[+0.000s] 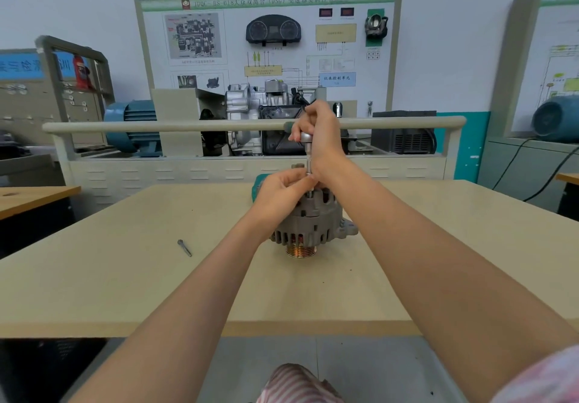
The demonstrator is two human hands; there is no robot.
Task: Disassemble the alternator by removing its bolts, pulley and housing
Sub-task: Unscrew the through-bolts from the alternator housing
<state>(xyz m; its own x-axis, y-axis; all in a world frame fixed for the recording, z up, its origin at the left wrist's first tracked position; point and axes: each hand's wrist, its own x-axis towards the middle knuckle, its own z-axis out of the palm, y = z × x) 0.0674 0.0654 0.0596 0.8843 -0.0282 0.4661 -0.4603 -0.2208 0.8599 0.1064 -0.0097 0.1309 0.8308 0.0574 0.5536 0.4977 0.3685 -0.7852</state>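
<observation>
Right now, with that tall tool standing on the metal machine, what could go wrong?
1. The grey finned alternator stands on its narrow copper-coloured pulley, so a hard push might tip it.
2. The slim silver socket driver is held upright by the right hand on top and the left hand pinching low; it may slip off the bolt and pinch fingers.
3. The loose grey bolt on the beige table could roll and get lost.

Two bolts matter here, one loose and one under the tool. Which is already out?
The bolt lying flat on the table, left of the alternator, is out. The other sits hidden under the upright socket driver held by both hands.
</observation>
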